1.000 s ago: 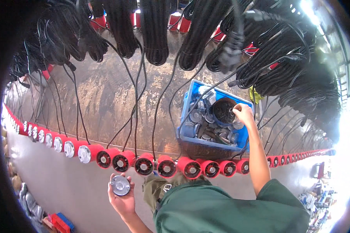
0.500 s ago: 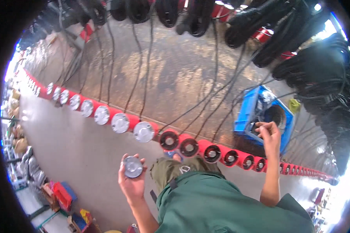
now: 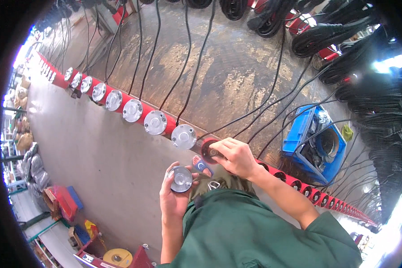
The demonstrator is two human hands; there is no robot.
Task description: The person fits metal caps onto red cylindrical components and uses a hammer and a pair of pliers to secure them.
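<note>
My left hand (image 3: 170, 198) grips a round silver metal cap (image 3: 182, 177) with a dark rim, its hollow side up, low in front of my body. At the row of red cylinders, my right hand (image 3: 237, 157) has its fingertips pinched together at the dark open end of one red cylinder (image 3: 205, 147). Whatever sits between those fingertips is hidden. Just left of it, a neighbouring cylinder end carries a silver cap (image 3: 183, 136), as do several others further left. To the right of my hand, the cylinders (image 3: 295, 184) show open dark ends.
Beyond the row, a blue plastic crate (image 3: 295, 134) holds a dark ring-shaped part and clear plastic. Black cables (image 3: 190, 80) run from the cylinders across the worn floor to hanging coiled bundles (image 3: 375, 80). A yellow spool (image 3: 118, 257) and red bins (image 3: 67, 203) lie at lower left.
My right hand has moved left from above the blue crate to the open cylinder. My left hand with the cap has shifted right, closer to the row. The view has turned slightly.
</note>
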